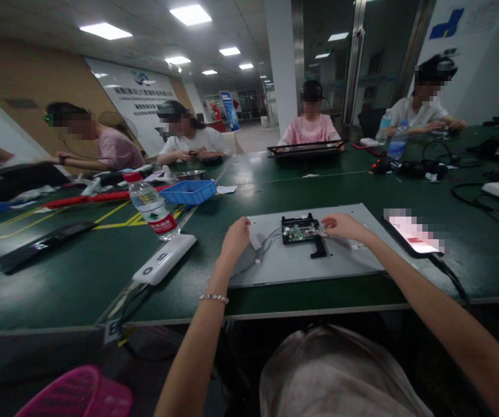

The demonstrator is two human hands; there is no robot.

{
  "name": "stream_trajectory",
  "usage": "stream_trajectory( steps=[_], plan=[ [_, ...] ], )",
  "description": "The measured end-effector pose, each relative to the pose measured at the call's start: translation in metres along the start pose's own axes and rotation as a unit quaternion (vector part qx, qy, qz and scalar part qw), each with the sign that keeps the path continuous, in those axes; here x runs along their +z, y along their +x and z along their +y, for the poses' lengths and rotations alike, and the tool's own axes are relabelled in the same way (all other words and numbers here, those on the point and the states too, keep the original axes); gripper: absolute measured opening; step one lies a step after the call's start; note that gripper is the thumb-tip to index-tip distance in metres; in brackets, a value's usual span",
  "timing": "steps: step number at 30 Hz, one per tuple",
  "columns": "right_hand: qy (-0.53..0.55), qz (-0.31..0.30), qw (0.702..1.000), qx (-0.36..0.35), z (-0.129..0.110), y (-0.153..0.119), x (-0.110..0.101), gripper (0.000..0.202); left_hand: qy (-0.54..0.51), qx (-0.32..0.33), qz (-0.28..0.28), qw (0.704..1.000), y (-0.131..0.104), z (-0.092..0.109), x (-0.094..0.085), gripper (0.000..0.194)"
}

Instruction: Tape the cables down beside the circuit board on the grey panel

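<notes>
A flat grey panel (275, 272) lies on the table in front of me. Near its middle sits a green circuit board (301, 233) in a black frame, with a black bracket (318, 249) running off below it. My left hand (235, 237) is closed at the panel's left edge, and a white strip (255, 240) hangs from its fingertips. Grey cables (271, 238) run from the board toward that side. The fingers of my right hand (342, 226) are pinched at the board's right edge; what they hold is too small to make out.
A phone (414, 231) with a cable lies right of the panel. To the left are a white power bank (165, 259), a water bottle (154, 211), a blue tray (191, 191) and a long black piece (43, 246). Several people sit around the green table (241, 174).
</notes>
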State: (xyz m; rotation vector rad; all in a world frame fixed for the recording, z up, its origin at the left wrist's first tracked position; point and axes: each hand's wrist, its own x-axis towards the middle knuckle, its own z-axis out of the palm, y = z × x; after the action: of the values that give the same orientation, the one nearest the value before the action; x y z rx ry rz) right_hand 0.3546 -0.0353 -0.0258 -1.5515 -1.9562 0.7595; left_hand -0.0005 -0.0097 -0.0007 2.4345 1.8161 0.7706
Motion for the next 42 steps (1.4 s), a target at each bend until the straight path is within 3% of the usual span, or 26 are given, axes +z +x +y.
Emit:
stream_trajectory(
  steps=[11,22,25,32,38,42],
  plan=[
    [0.008,-0.038,0.999,-0.01,-0.014,-0.007,0.0,0.027,0.019,-0.006,-0.026,0.999,-0.001,-0.001,0.003,0.029],
    [0.009,0.002,1.0,-0.019,-0.003,-0.002,-0.003,0.018,0.046,-0.002,-0.041,0.998,-0.002,0.005,-0.001,0.029],
    [0.026,0.011,0.999,-0.02,-0.005,-0.003,-0.003,0.021,0.055,-0.002,-0.043,0.998,-0.002,0.005,-0.001,0.029],
    [0.07,-0.039,0.997,-0.017,-0.009,-0.003,0.003,0.035,0.052,0.006,-0.04,0.998,0.0,0.003,0.003,0.029],
    [0.03,0.001,1.0,-0.002,-0.004,-0.001,-0.002,0.026,0.071,0.007,-0.006,0.997,-0.004,0.009,0.001,0.036],
    [-0.009,0.033,0.999,0.0,-0.002,-0.002,-0.007,0.022,0.107,0.028,-0.005,0.994,0.002,0.029,-0.003,0.038]
  ],
)
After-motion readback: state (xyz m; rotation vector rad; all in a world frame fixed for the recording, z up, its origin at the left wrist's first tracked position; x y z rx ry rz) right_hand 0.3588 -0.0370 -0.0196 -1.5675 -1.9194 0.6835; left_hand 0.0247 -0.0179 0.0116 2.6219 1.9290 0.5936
